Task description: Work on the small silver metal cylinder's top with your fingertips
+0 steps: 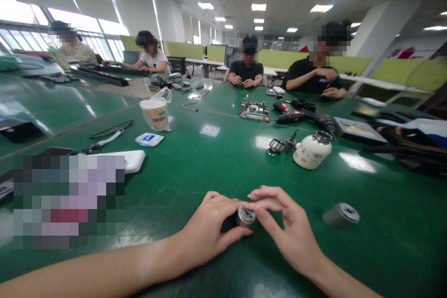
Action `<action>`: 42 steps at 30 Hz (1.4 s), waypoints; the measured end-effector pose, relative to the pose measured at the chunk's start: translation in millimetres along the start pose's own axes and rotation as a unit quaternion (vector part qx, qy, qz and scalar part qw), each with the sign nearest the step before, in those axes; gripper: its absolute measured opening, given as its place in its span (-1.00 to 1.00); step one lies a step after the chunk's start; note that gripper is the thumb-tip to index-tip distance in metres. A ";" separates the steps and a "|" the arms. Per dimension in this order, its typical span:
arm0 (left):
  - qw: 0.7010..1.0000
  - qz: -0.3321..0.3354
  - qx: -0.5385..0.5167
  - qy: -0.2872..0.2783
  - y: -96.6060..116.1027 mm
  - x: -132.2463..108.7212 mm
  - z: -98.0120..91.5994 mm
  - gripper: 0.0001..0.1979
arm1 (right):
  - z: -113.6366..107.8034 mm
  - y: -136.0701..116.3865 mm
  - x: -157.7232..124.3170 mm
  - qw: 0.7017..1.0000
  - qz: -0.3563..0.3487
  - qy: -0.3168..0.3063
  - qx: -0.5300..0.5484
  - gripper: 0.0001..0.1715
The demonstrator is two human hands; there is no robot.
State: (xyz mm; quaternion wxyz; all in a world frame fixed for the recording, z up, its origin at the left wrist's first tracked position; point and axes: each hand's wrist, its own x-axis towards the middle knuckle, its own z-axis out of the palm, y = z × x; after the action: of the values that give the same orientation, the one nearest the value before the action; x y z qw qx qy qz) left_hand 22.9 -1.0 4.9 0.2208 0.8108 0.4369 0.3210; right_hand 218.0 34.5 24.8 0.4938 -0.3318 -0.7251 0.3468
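Observation:
Just in front of me, a small grey metal cylinder (246, 216) stands on the green table, its round top with a dark recess facing up. My left hand (213, 223) curls round it from the left, thumb at the near side and fingers at the far side. My right hand (284, 228) meets the cylinder's top from the right. Its thumb and index finger come together at the rim, the other fingers raised and bent; any small part between the tips is too small to make out. A similar cylinder (341, 215) rests on the table to the right.
Beyond my hands are a cream bottle (312, 150), its metal cap (276, 145), a circuit board (254, 110) and power drills (291, 116). A bagged cup (155, 112), a small packet (149, 139) and a white box (134, 161) lie leftward. Several people sit around the table.

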 end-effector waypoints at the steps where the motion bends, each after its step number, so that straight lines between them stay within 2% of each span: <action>1: 1.000 0.002 0.001 -0.002 0.2 -0.1 -0.7 -0.75 | -4.4 -1.5 1.8 0.998 -0.021 0.057 0.023 -0.95; 3: 1.000 0.002 0.002 -0.007 0.4 -0.2 -1.8 -0.76 | -13.2 -4.3 6.8 0.976 -0.057 0.188 0.094 -0.77; 4: 1.000 -0.001 0.003 -0.009 0.4 -0.3 -2.1 -0.77 | -16.4 -5.2 9.3 0.961 -0.066 0.235 0.128 -0.74; 6: 1.000 -0.004 0.006 -0.012 0.4 -0.4 -2.1 -0.78 | -18.4 -5.4 12.2 0.950 -0.066 0.262 0.156 -0.72; 8: 1.000 -0.005 0.008 -0.012 0.2 -0.2 -1.5 -0.78 | -14.5 -3.1 10.9 0.969 -0.049 0.212 0.118 -0.77; 10: 1.000 -0.004 0.010 -0.010 -0.3 0.3 -0.4 -0.80 | -7.5 0.3 6.5 0.995 -0.025 0.097 0.022 -0.92; 12: 1.000 -0.003 0.008 -0.007 -0.8 0.6 1.0 -0.83 | -0.9 3.2 1.5 0.995 -0.015 -0.019 -0.092 -0.83; 14: 1.000 -0.003 0.008 0.000 -1.3 0.3 2.1 -0.84 | 2.9 4.2 -1.8 0.983 -0.022 -0.075 -0.167 -0.80; 18: 1.000 -0.001 0.008 0.002 -0.8 -1.2 1.9 -0.78 | -0.3 2.2 2.3 0.980 -0.041 -0.069 -0.184 -0.90; 21: 1.000 -0.004 0.009 -0.003 0.1 -1.5 0.1 -0.77 | -11.7 9.3 14.5 0.979 -0.064 -0.019 -0.192 -0.89; 24: 1.000 -0.007 0.015 -0.002 0.7 -0.9 -1.0 -0.75 | -26.4 34.4 26.1 0.965 -0.054 0.016 -0.257 -0.84; 27: 1.000 -0.007 0.018 -0.002 1.0 -0.6 -1.1 -0.75 | -36.4 64.4 30.3 0.944 -0.013 -0.023 -0.328 -0.86; 29: 1.000 -0.007 0.019 -0.004 1.4 -0.7 -1.1 -0.75 | -37.7 73.6 29.9 0.947 0.004 -0.033 -0.320 -0.86; 31: 1.000 -0.008 0.019 -0.004 1.5 -0.9 -1.2 -0.76 | -34.4 69.0 28.2 0.963 -0.003 -0.022 -0.269 -0.85; 34: 1.000 -0.006 0.015 -0.003 0.9 -0.7 -1.2 -0.76 | -23.7 44.4 23.4 0.985 -0.020 -0.024 -0.167 -0.85; 38: 1.000 -0.005 0.012 -0.007 -1.0 0.1 -0.2 -0.77 | -9.0 16.1 13.1 0.990 -0.028 -0.086 -0.109 -0.86; 42: 1.000 -0.006 0.014 -0.004 -2.3 0.0 1.3 -0.78 | -2.3 11.2 6.4 0.988 -0.031 -0.107 -0.104 -0.86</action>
State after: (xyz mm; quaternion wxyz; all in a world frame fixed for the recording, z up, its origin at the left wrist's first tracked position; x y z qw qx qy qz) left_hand 22.5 0.1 2.5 0.2128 0.8126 0.4452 0.3102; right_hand 219.9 46.3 19.3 0.3863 -0.3198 -0.8160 0.2875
